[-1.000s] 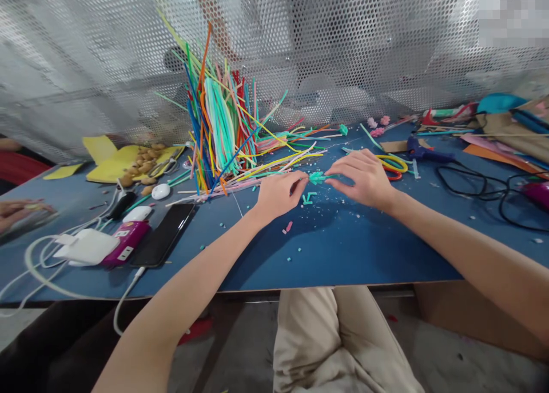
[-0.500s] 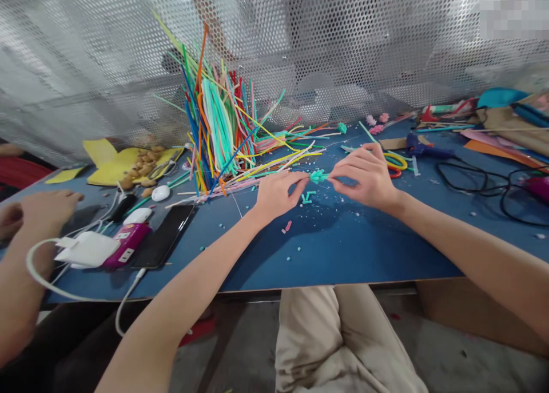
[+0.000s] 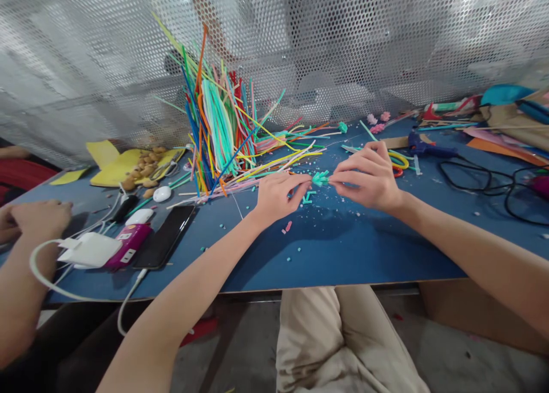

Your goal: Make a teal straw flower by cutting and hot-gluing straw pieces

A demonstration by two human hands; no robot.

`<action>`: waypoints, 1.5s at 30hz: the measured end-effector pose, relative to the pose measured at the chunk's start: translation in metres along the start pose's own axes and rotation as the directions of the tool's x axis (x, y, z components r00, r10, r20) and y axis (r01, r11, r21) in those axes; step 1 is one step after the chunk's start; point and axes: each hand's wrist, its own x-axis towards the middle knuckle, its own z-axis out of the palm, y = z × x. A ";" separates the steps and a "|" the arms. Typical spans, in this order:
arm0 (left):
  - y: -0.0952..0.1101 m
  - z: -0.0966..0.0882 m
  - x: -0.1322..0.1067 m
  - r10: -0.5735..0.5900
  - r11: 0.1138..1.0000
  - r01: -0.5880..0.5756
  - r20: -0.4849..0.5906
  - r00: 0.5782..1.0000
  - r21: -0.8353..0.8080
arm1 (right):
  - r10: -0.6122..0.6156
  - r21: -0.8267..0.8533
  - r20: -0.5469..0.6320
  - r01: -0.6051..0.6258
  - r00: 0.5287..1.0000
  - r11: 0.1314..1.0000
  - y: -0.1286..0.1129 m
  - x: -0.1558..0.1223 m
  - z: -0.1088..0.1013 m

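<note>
A small teal straw flower (image 3: 319,178) hangs just above the blue table (image 3: 334,250), between both my hands. My left hand (image 3: 277,194) is closed, its fingertips pinching the flower's left side. My right hand (image 3: 369,175) is also closed in a pinch on the flower's right side. Cut teal straw bits (image 3: 307,197) lie on the table right under my hands. A tall leaning bundle of coloured straws (image 3: 217,124) stands just left of my left hand.
A black phone (image 3: 165,243), pink device (image 3: 127,244) and white charger (image 3: 88,250) with cables lie at the left. Another person's hand (image 3: 40,218) rests at the far left. Yellow-handled scissors (image 3: 397,161), a glue gun (image 3: 422,148) and black cords (image 3: 476,184) are at the right. Perforated metal wall behind.
Another person's hand and forearm came into view at the far left and settled on the table. My hands stayed together on the teal flower, shifting only slightly.
</note>
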 end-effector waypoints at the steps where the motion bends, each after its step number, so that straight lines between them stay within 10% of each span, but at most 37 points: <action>1: 0.000 0.000 0.000 -0.009 1.000 0.009 0.005 1.000 0.001 | 0.008 -0.001 0.002 -0.008 1.000 1.000 0.000 0.000 0.000; 45: 0.000 0.000 0.000 0.024 0.999 -0.024 -0.024 0.999 0.024 | -0.059 0.012 -0.019 0.060 0.998 0.998 -0.002 0.000 -0.001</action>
